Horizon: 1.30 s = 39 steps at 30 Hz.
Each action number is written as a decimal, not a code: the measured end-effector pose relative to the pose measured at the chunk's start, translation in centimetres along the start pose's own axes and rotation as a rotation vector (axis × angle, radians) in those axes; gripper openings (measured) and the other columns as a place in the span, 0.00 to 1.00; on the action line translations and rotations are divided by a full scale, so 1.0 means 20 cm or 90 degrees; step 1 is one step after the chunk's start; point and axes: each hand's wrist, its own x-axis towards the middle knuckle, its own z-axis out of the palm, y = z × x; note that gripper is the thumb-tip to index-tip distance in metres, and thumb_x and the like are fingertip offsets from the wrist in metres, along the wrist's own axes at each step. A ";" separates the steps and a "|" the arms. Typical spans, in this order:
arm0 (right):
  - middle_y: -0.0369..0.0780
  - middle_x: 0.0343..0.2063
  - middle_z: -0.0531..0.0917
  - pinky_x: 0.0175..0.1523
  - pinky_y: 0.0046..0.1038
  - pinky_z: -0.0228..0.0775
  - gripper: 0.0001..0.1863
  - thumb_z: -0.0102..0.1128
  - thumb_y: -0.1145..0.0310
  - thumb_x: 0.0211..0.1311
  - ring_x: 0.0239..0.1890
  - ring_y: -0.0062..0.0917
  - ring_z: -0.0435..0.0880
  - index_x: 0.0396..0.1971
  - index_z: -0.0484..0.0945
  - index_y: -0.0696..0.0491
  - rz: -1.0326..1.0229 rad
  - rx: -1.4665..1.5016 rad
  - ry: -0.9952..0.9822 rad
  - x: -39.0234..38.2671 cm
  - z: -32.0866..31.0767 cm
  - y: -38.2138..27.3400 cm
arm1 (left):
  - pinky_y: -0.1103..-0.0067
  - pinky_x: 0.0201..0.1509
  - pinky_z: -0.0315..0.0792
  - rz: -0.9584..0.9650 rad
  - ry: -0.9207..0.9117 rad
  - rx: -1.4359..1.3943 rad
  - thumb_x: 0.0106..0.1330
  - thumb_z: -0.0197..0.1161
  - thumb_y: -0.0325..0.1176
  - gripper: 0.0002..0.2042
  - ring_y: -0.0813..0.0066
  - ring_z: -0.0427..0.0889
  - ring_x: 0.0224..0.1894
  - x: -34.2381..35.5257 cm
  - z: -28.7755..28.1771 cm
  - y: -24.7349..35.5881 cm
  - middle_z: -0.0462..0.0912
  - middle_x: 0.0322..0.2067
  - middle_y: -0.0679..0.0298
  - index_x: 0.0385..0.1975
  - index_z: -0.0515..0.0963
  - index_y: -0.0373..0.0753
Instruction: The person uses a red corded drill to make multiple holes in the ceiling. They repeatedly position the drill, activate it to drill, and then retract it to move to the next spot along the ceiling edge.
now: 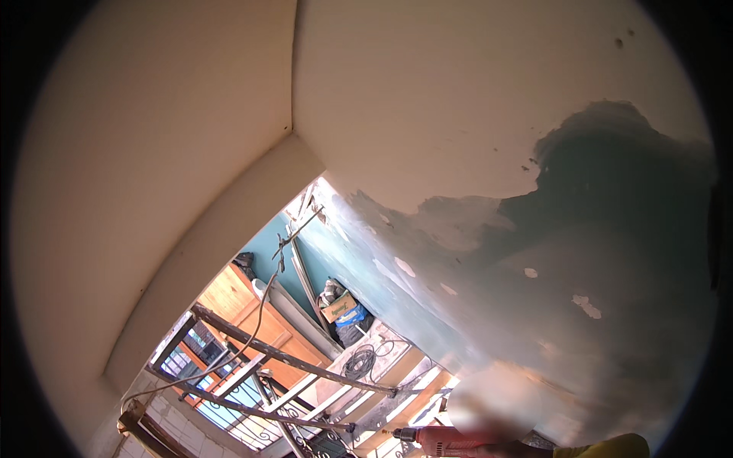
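A red power drill [450,441] with a black chuck and a small bit pointing left lies across the bottom right of the head view. Behind it a yellow sleeve or glove [611,446] reaches in from the lower edge, probably on my right side; its fingers cannot be made out, and a blurred patch covers the area above the drill. My left hand is not in view. Overhead and to the right is a cream and grey-green patchy plastered surface [595,229] with flaked spots.
Through an opening below the cream beam [214,229] are a staircase with dark rails [267,355], a hanging cable [259,305], wooden panels [225,298], a coiled black cable [359,366], a cardboard box [336,309] with bags, and a wooden piece [137,424] at lower left.
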 end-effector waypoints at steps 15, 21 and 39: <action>0.42 0.35 0.84 0.32 0.24 0.78 0.36 0.71 0.60 0.55 0.27 0.24 0.82 0.62 0.73 0.63 0.193 -0.031 -0.039 0.15 0.02 0.18 | 0.80 0.18 0.55 0.139 0.107 -0.106 0.76 0.58 0.39 0.10 0.81 0.59 0.15 -0.34 -0.10 -0.42 0.65 0.17 0.74 0.30 0.76 0.44; 0.41 0.36 0.83 0.31 0.24 0.77 0.34 0.69 0.60 0.56 0.28 0.23 0.81 0.60 0.74 0.63 0.229 -0.058 -0.074 0.19 0.13 0.31 | 0.82 0.25 0.58 0.120 0.041 -0.335 0.79 0.49 0.34 0.08 0.81 0.63 0.21 -0.43 -0.28 -0.38 0.68 0.24 0.72 0.43 0.75 0.38; 0.43 0.42 0.82 0.35 0.25 0.73 0.32 0.68 0.59 0.57 0.35 0.23 0.80 0.59 0.76 0.63 0.259 -0.142 -0.386 0.53 0.47 0.52 | 0.85 0.25 0.56 0.446 0.090 -0.590 0.79 0.56 0.37 0.10 0.86 0.61 0.21 -0.83 -0.40 -0.31 0.80 0.30 0.70 0.46 0.78 0.38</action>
